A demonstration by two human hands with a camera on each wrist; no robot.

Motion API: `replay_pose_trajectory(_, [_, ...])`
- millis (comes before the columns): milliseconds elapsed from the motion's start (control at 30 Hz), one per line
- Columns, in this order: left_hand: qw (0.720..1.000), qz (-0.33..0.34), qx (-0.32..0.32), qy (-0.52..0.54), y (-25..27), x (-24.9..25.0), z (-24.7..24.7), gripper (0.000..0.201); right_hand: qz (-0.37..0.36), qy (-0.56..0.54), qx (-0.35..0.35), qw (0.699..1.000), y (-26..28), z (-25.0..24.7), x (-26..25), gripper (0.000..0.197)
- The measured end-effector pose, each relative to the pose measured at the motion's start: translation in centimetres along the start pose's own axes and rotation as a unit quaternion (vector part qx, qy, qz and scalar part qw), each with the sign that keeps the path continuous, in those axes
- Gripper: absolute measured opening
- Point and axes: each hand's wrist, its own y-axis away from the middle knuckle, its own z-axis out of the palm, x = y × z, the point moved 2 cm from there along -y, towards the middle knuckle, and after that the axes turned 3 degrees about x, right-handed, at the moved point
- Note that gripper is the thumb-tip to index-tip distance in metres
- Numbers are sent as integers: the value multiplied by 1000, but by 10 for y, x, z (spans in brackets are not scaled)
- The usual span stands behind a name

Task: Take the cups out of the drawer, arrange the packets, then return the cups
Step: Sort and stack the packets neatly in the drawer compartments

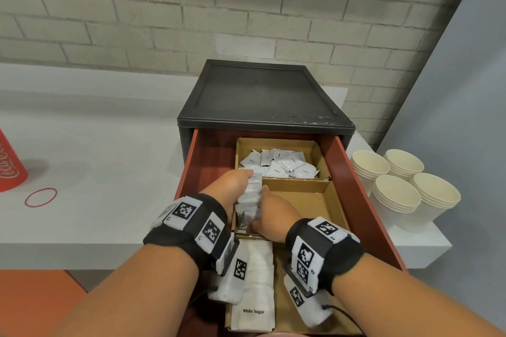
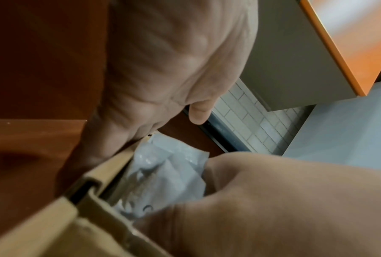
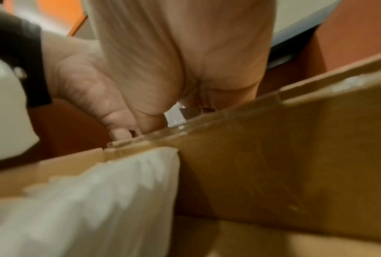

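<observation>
The red drawer [image 1: 364, 200] stands pulled out, holding a cardboard organizer [image 1: 309, 200]. Both hands are in its left middle compartment, gripping a row of white packets [image 1: 249, 204] between them. My left hand [image 1: 232, 186] holds the far left side, with fingers curled over the top. On the near right side, my right hand [image 1: 271, 210] closes on the row. The left wrist view shows the packets [image 2: 163, 170] squeezed against the cardboard wall [image 2: 110, 170]. Loose coffee packets [image 1: 284, 164] lie in the back compartment. Several stacks of paper cups [image 1: 397, 194] stand on the counter, right of the drawer.
White sugar packets [image 1: 256, 282] fill the near left compartment, also visible from the right wrist as sugar packets [image 3: 86, 200]. The black cabinet [image 1: 262, 93] sits above the drawer against a brick wall. A red rubber band [image 1: 41, 197] and a red container [image 1: 9, 167] lie far left.
</observation>
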Motion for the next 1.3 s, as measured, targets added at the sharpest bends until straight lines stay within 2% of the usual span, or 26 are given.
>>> replay_pose_trajectory(100, [1000, 4, -7, 5, -4, -1, 0, 60, -8, 8, 24, 1000, -1, -1, 1, 93])
replay_pose_trajectory(267, [1000, -5, -14, 12, -7, -3, -1, 62, -52, -113, 10, 992, 4, -6, 3, 117])
replay_pose_trajectory(400, [1000, -3, -16, 10, -13, -2, -2, 62, -82, -22, -39, 996, 9, -3, -1, 97])
replay_pose_trajectory(467, [1000, -6, -18, 20, -15, -1, 0, 74, -65, 10, -54, 996, 6, -1, -3, 91])
replay_pose_trajectory(533, [1000, -18, -4, 24, -25, -2, 0, 94, -38, 16, -54, 998, 3, 1, -5, 92])
replay_pose_trajectory(600, [999, -27, 8, 17, -34, -2, -1, 103, -19, 14, -43, 999, 0, 3, -7, 93])
replay_pose_trajectory(700, [999, -26, 9, 18, -27, 1, -2, 99, -13, 7, -31, 999, -4, 7, -7, 93])
replay_pose_trajectory(767, [999, -21, 7, 25, -25, 1, -3, 89, -19, -23, -53, 998, -8, 8, -6, 94])
replay_pose_trajectory(833, [999, -14, 6, 31, -29, 0, -4, 86, -17, -86, -74, 993, -9, 5, -4, 100])
replay_pose_trajectory(967, [999, -24, -2, 28, -29, 0, -5, 91, 16, -192, -58, 980, -8, -3, 2, 105])
replay_pose_trajectory(1033, [999, -32, -3, 16, -28, 0, -4, 87, 14, -195, -74, 978, -6, -3, 3, 103])
replay_pose_trajectory(1200, [998, -57, -8, 11, -21, 0, -2, 87, -10, -110, -104, 988, -4, 3, -1, 90])
replay_pose_trajectory(1300, [998, -64, -1, 24, -15, 0, -3, 86, -14, -137, -102, 985, -2, -5, -3, 90])
